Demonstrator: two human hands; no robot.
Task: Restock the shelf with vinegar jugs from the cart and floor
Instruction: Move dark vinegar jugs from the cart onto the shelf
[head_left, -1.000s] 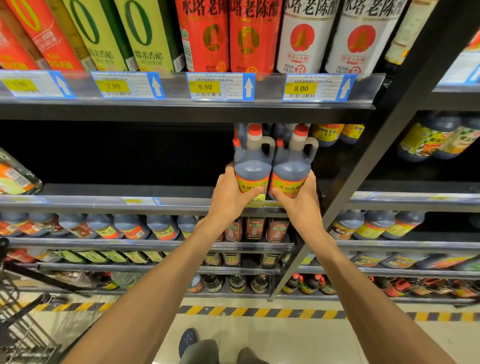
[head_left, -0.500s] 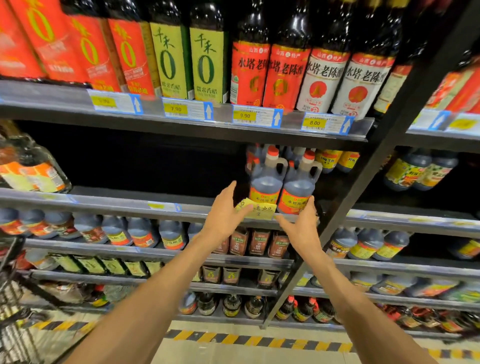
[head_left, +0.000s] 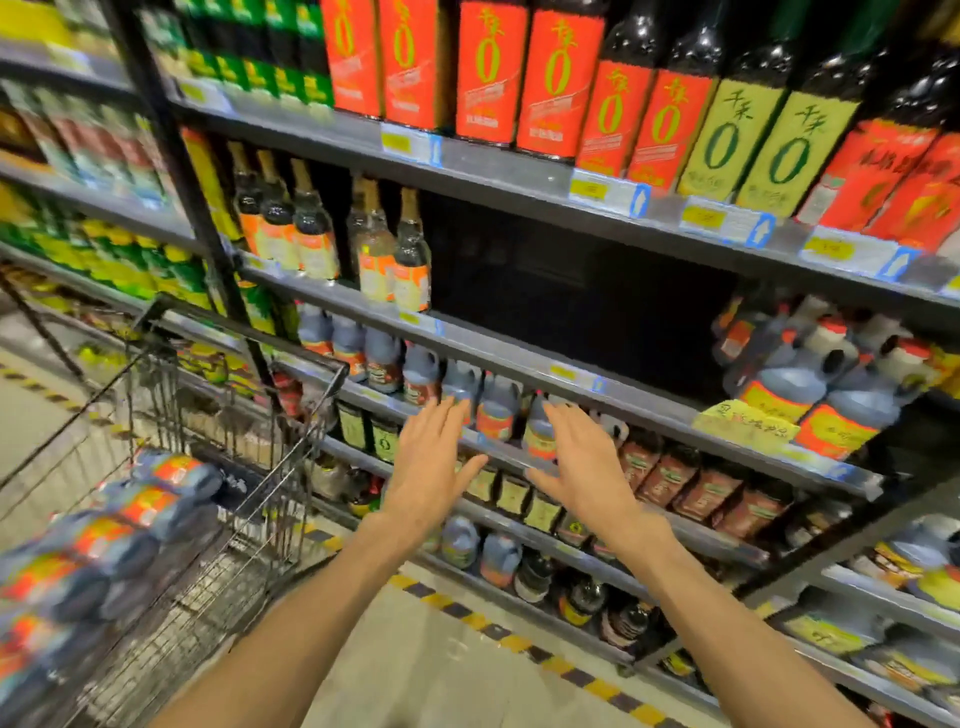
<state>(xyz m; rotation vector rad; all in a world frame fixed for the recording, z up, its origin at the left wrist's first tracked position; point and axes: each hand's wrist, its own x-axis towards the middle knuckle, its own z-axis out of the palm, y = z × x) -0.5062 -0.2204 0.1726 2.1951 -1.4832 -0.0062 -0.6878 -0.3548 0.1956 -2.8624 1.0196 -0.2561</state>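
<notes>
Both hands were empty and spread flat in the air in front of the shelving, the left hand (head_left: 426, 467) and the right hand (head_left: 587, 462) side by side, fingers straight, touching nothing.

The job looked barely begun. On the restock shelf (head_left: 519, 358) a small cluster of vinegar jugs (head_left: 810, 379) stood at the right end, just behind a yellow paper sign (head_left: 743, 423) at the front edge; I could count about four red caps there, though more may have stood behind. From that cluster leftward the shelf ran dark and bare as far as five tall glass bottles (head_left: 332, 234) near its left end, so most of the space was left to fill.

The stock for that sat in the wire cart (head_left: 249, 467) at the left: shrink-wrapped jugs (head_left: 119, 525) lying on their sides, too blurred to count, perhaps five or six. Any jugs on the floor were out of sight. By my reckoning, the next reach would be into the cart.
</notes>
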